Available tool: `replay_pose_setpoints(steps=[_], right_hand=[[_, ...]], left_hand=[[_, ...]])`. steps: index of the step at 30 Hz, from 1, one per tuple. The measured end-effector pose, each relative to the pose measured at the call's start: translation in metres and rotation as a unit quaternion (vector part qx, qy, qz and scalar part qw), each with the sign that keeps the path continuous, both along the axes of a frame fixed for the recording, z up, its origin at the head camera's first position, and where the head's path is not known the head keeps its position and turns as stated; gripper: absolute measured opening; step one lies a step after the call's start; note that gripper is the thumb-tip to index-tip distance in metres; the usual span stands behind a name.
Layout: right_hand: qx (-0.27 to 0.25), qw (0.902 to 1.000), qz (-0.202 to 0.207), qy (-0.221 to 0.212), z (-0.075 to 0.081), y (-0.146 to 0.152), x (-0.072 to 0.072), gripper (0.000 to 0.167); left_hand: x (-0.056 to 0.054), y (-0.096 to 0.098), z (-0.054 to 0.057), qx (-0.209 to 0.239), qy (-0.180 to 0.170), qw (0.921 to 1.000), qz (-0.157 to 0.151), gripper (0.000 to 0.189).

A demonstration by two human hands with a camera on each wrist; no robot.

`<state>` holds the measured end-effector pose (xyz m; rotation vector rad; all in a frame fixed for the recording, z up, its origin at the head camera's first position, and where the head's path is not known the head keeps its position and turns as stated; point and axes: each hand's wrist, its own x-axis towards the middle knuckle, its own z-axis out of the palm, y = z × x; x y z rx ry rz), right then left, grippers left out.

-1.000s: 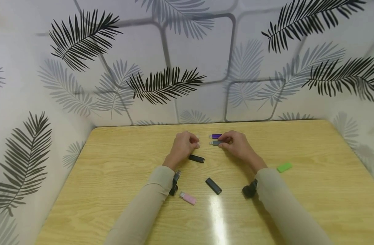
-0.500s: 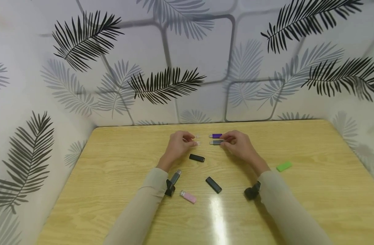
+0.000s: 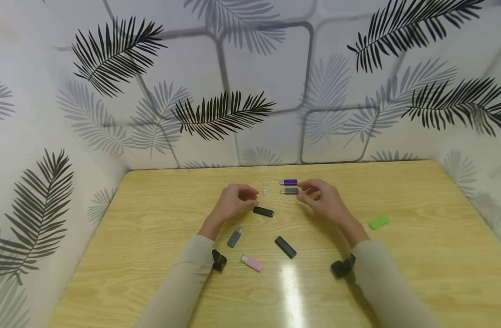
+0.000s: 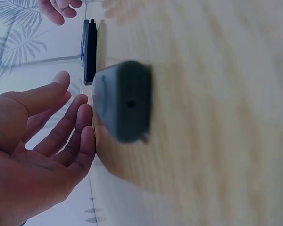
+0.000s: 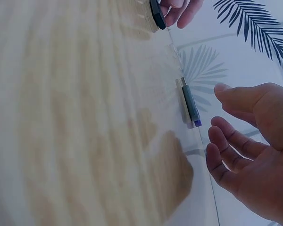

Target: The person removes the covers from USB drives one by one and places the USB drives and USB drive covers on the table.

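Note:
My left hand (image 3: 235,200), fingers bent with a gap to the thumb, hovers by the left end of a black USB stick (image 3: 263,211); the left wrist view shows nothing in that hand (image 4: 47,136). Just right of a grey USB stick (image 3: 289,191) and a purple USB stick (image 3: 289,182), which lie side by side with plugs to the left, is my right hand (image 3: 322,198). Its thumb and fingers stand apart, and it holds nothing in the right wrist view (image 5: 254,141). Two small clear pieces, one upper (image 3: 265,182) and one lower (image 3: 265,192), lie left of those plugs.
Nearer on the wooden table (image 3: 160,218) lie another grey USB stick (image 3: 235,237), a pink USB stick (image 3: 251,263) and a second black stick (image 3: 285,247). A green stick (image 3: 379,222) lies to the right. A patterned wall (image 3: 266,68) borders the table's back edge.
My left hand has let go of the lower clear piece and drawn back toward the near black stick. My right hand has come off the grey and purple sticks, shifting slightly right.

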<state>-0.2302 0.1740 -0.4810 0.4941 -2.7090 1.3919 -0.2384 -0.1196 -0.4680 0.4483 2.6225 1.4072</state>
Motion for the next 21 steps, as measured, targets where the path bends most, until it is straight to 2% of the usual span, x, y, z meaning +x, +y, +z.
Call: replay_pose_setpoints(steps=[4,9,21], right_hand=[[-0.003,1.0000,0.003,-0.002,0.000,-0.001,0.007,0.035],[-0.017,0.9998,0.005,0.004,0.002,-0.002,0.016,0.038],[-0.047,0.9985,0.008,0.028,0.005,-0.016,0.033,0.037]], left_hand=[[0.005,-0.003,0.000,-0.006,-0.012,0.9998,-0.015,0.026],[0.007,-0.003,-0.001,-0.024,-0.020,0.9992,-0.025,0.028],[0.011,0.004,-0.001,-0.086,0.017,0.9951,-0.045,0.014]])
